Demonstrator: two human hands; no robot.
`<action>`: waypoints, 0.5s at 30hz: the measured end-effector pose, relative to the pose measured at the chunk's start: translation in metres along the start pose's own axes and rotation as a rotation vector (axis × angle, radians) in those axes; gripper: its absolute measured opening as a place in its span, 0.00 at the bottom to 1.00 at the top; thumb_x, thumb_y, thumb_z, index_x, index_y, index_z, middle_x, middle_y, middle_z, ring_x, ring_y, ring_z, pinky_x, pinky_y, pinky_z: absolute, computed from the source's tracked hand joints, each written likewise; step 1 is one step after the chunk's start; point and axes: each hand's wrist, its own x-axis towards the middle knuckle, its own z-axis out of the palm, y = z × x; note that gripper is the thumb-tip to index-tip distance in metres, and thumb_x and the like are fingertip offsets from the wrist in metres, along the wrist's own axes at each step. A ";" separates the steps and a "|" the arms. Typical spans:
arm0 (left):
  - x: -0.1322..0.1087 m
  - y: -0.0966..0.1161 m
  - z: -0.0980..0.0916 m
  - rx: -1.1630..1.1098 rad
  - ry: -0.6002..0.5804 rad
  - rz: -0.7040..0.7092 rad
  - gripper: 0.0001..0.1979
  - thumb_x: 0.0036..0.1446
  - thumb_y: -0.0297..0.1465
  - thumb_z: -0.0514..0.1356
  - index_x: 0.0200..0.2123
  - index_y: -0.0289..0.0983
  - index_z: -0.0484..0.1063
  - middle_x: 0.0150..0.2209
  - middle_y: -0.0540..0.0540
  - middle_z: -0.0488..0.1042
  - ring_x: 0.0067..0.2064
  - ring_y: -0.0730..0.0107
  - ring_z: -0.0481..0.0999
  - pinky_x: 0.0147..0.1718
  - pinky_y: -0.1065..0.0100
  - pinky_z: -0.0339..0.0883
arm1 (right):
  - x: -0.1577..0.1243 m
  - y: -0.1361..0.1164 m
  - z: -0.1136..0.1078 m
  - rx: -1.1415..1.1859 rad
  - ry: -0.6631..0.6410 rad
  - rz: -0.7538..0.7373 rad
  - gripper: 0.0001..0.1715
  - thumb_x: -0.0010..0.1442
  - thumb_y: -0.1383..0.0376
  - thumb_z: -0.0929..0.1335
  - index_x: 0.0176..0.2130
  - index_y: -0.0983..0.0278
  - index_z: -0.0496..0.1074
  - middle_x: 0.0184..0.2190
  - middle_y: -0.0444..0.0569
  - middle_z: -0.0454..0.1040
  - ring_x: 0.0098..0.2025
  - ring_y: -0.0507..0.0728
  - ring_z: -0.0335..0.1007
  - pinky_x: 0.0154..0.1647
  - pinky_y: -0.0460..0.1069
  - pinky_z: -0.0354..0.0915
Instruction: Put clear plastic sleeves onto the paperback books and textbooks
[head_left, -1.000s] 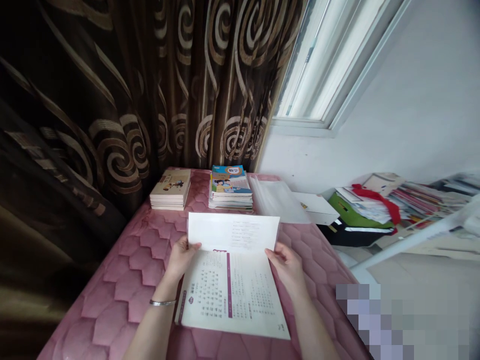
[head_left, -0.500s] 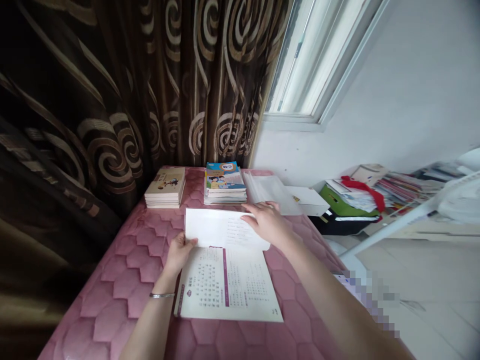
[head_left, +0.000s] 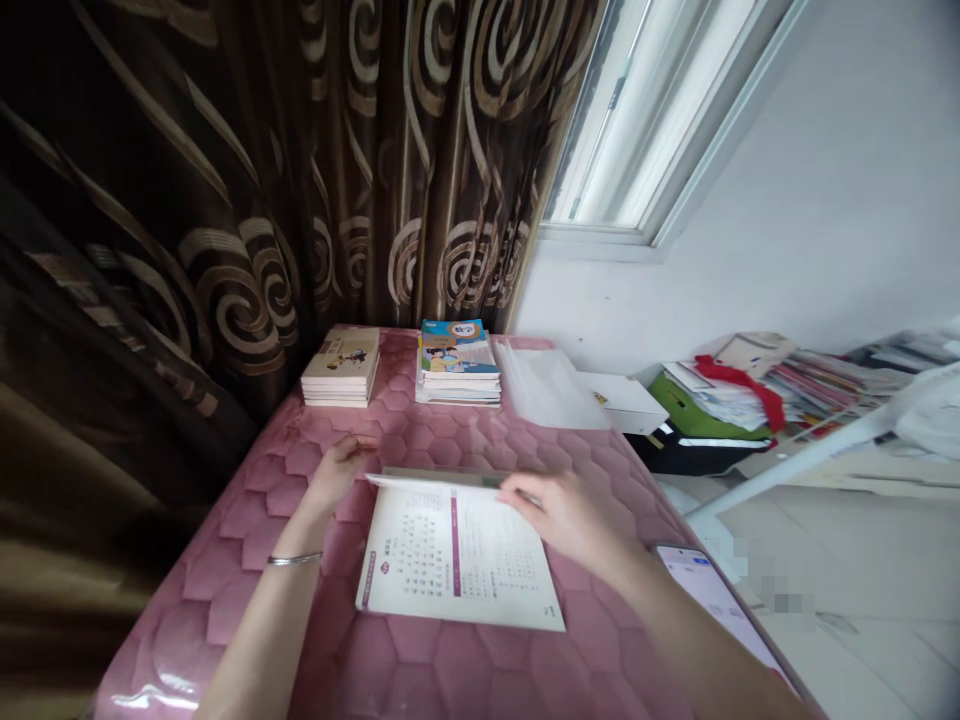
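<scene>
The booklet [head_left: 457, 555] is lying flat on the pink padded surface [head_left: 247, 610], its top edge pressed down by the right hand [head_left: 574, 515] with loose, open fingers so the fold stays put, while the left hand [head_left: 337, 470] is rested beside it, grip empty.

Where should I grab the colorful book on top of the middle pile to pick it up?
Probably take the colorful book by its near short edge, coming from the front. It lies flat atop its pile, that edge overhangs nothing but faces open pink tabletop, while another pile and plastic sleeves flank its sides.
</scene>
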 end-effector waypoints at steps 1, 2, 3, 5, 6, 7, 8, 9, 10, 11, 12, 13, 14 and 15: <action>-0.001 0.003 -0.001 0.043 -0.031 -0.003 0.13 0.40 0.32 0.62 0.32 0.35 0.77 0.36 0.43 0.79 0.42 0.58 0.76 0.48 0.61 0.65 | -0.011 -0.002 0.006 0.027 -0.002 -0.033 0.15 0.61 0.58 0.63 0.31 0.55 0.77 0.28 0.43 0.79 0.29 0.56 0.73 0.28 0.47 0.60; -0.002 0.005 -0.001 0.076 -0.070 -0.006 0.13 0.40 0.33 0.63 0.33 0.36 0.78 0.37 0.43 0.79 0.43 0.58 0.76 0.48 0.61 0.65 | -0.022 -0.003 0.014 0.049 0.008 -0.072 0.14 0.61 0.59 0.63 0.31 0.55 0.77 0.29 0.43 0.79 0.30 0.55 0.74 0.29 0.47 0.62; -0.004 0.006 0.000 0.099 -0.109 -0.006 0.13 0.41 0.33 0.63 0.34 0.37 0.78 0.38 0.43 0.79 0.44 0.57 0.76 0.49 0.61 0.65 | -0.033 -0.003 0.023 0.061 0.025 -0.108 0.13 0.61 0.61 0.64 0.31 0.54 0.77 0.31 0.42 0.79 0.31 0.55 0.74 0.30 0.47 0.64; -0.008 0.007 0.003 0.149 -0.189 0.020 0.14 0.43 0.33 0.63 0.36 0.37 0.78 0.41 0.42 0.79 0.47 0.57 0.76 0.51 0.61 0.65 | -0.050 -0.004 0.043 0.047 0.067 -0.176 0.12 0.61 0.66 0.64 0.33 0.55 0.76 0.35 0.43 0.78 0.34 0.54 0.74 0.35 0.47 0.66; -0.010 0.006 0.005 0.195 -0.229 0.052 0.14 0.44 0.33 0.63 0.37 0.37 0.78 0.43 0.42 0.79 0.48 0.56 0.75 0.52 0.61 0.64 | -0.058 -0.004 0.052 0.028 0.080 -0.212 0.12 0.61 0.68 0.64 0.34 0.55 0.76 0.37 0.43 0.78 0.36 0.54 0.74 0.37 0.48 0.67; -0.013 0.005 0.008 0.256 -0.268 0.097 0.14 0.46 0.33 0.62 0.39 0.38 0.79 0.45 0.41 0.78 0.49 0.56 0.75 0.52 0.61 0.64 | -0.064 -0.003 0.062 0.006 0.087 -0.235 0.12 0.60 0.69 0.64 0.35 0.56 0.76 0.38 0.43 0.77 0.37 0.55 0.74 0.40 0.48 0.68; -0.016 0.004 0.012 0.327 -0.305 0.152 0.14 0.47 0.32 0.62 0.40 0.38 0.78 0.47 0.41 0.77 0.50 0.56 0.74 0.53 0.60 0.63 | -0.070 -0.003 0.070 -0.014 0.090 -0.251 0.12 0.60 0.70 0.64 0.35 0.57 0.75 0.39 0.43 0.77 0.39 0.55 0.74 0.42 0.49 0.68; -0.021 0.002 0.016 0.405 -0.345 0.210 0.15 0.49 0.31 0.60 0.42 0.39 0.78 0.49 0.41 0.76 0.52 0.57 0.73 0.55 0.60 0.62 | -0.074 -0.003 0.078 -0.030 0.093 -0.263 0.12 0.60 0.71 0.64 0.35 0.57 0.75 0.40 0.44 0.77 0.40 0.55 0.74 0.43 0.50 0.68; -0.027 0.000 0.022 0.484 -0.386 0.263 0.16 0.51 0.31 0.59 0.44 0.40 0.77 0.51 0.42 0.74 0.54 0.57 0.71 0.56 0.59 0.61 | -0.078 -0.003 0.084 -0.042 0.098 -0.268 0.11 0.60 0.71 0.64 0.35 0.58 0.74 0.41 0.44 0.77 0.41 0.55 0.73 0.45 0.50 0.69; -0.033 -0.002 0.027 0.562 -0.427 0.306 0.17 0.54 0.31 0.58 0.47 0.40 0.75 0.54 0.42 0.72 0.57 0.57 0.69 0.58 0.58 0.59 | -0.081 -0.003 0.089 -0.053 0.105 -0.271 0.11 0.60 0.72 0.64 0.35 0.58 0.74 0.42 0.44 0.76 0.42 0.55 0.73 0.46 0.50 0.69; -0.041 -0.005 0.034 0.645 -0.474 0.336 0.19 0.56 0.31 0.56 0.51 0.40 0.73 0.57 0.42 0.69 0.60 0.58 0.64 0.60 0.57 0.56 | -0.084 -0.003 0.093 -0.063 0.111 -0.275 0.11 0.59 0.72 0.64 0.36 0.58 0.74 0.43 0.44 0.76 0.44 0.56 0.73 0.47 0.50 0.69; -0.049 -0.007 0.040 0.738 -0.506 0.344 0.21 0.58 0.32 0.55 0.55 0.39 0.69 0.60 0.42 0.65 0.63 0.58 0.60 0.61 0.55 0.53 | -0.086 -0.003 0.096 -0.075 0.118 -0.279 0.12 0.59 0.73 0.64 0.37 0.59 0.74 0.44 0.44 0.76 0.45 0.56 0.73 0.48 0.50 0.69; -0.059 -0.010 0.047 0.831 -0.530 0.341 0.24 0.59 0.33 0.53 0.59 0.39 0.64 0.62 0.41 0.61 0.65 0.57 0.55 0.62 0.54 0.51 | -0.088 -0.002 0.099 -0.086 0.124 -0.284 0.12 0.59 0.73 0.64 0.39 0.59 0.74 0.45 0.45 0.76 0.47 0.56 0.72 0.48 0.51 0.69; -0.068 -0.014 0.053 0.913 -0.540 0.342 0.25 0.61 0.35 0.51 0.61 0.39 0.60 0.64 0.41 0.57 0.66 0.56 0.52 0.63 0.52 0.48 | -0.089 -0.001 0.102 -0.097 0.128 -0.291 0.13 0.60 0.73 0.64 0.40 0.59 0.74 0.46 0.45 0.76 0.48 0.57 0.72 0.49 0.51 0.69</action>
